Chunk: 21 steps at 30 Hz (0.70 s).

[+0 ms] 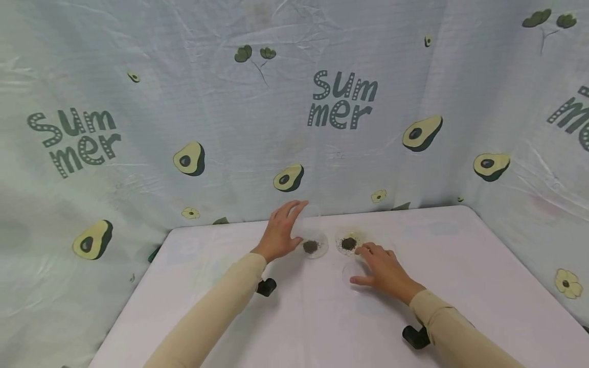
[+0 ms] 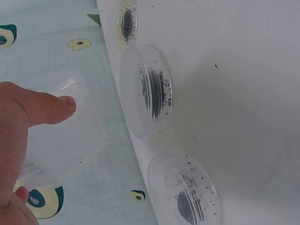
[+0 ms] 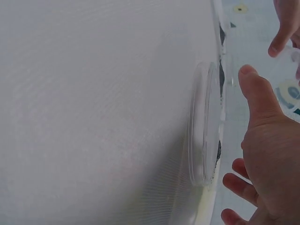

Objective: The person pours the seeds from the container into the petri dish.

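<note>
My left hand (image 1: 278, 236) is raised at the back of the table, thumb and fingers spread around a clear plastic container (image 2: 65, 145). A few dark specks show on its wall in the left wrist view. Just beyond that hand sits a clear petri dish (image 1: 322, 250) with a heap of dark granules (image 1: 310, 247). Right of it lies another dish (image 1: 339, 249) of dark granules, yellowish at its edge. My right hand (image 1: 385, 270) hovers with loosely bent, parted fingers over a clear shallow dish (image 3: 198, 126), partly covering it in the head view.
Three dishes with dark granules line up in the left wrist view, the lowest one (image 2: 213, 187) nearest its bottom edge. A white cover lies over the table (image 1: 317, 327). Behind it hangs a printed curtain (image 1: 221, 117). Black wrist mounts (image 1: 266, 287) show beneath both sleeves.
</note>
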{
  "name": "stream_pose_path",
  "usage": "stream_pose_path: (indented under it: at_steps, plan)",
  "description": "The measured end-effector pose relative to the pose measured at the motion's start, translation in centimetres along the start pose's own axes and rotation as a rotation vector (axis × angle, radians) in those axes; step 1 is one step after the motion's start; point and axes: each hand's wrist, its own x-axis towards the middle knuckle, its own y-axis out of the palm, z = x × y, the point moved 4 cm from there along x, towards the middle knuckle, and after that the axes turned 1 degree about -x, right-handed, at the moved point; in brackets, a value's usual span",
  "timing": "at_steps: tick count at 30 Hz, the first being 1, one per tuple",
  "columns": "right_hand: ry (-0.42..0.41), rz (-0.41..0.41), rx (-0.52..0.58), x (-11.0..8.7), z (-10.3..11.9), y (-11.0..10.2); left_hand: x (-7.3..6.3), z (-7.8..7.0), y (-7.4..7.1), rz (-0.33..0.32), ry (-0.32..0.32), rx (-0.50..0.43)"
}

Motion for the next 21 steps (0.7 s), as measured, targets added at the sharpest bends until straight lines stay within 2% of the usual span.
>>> stream_pose_path:
  at_steps: [13,21]
  plan:
    - [-0.036,0.04,-0.049,-1.2,1.0,0.3,-1.9,2.2,-1.4,-0.025,-0.07,-0.024]
    - [-0.014,0.085,-0.1,-1.7,1.1,0.3,-3.2,3.5,-2.0,-0.029,-0.111,-0.039]
